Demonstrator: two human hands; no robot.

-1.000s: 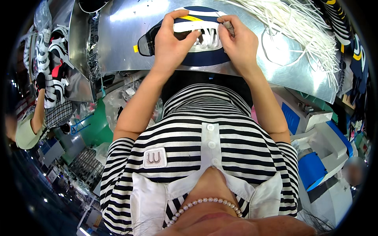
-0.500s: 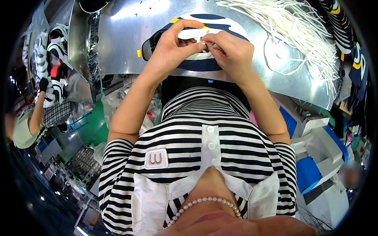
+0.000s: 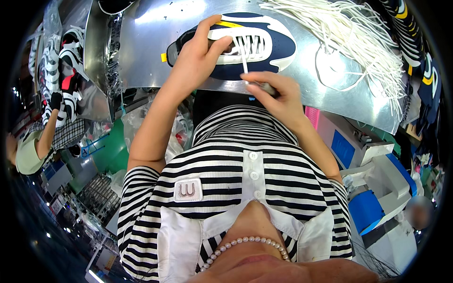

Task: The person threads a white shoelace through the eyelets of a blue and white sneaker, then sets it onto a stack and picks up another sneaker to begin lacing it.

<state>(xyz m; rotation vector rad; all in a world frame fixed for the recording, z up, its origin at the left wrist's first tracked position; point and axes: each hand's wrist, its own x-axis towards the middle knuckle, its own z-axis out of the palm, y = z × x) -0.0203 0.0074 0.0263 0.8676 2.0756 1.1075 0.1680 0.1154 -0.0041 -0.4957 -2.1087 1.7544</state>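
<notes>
Your left hand grips the smooth navy shoe; your right hand pinches its thin white lace above the shiny metal table.

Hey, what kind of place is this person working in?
Most likely a shoe factory's lacing station. A navy and white shoe upper lies on a metal worktable, a heap of white laces sits beside it, and more shoes are piled at the left.

one navy and white shoe lies on one metal desk. two hands work at it, the left hand and the right hand. one heap of white laces, too many to count. one co-worker's arm at left.
</notes>
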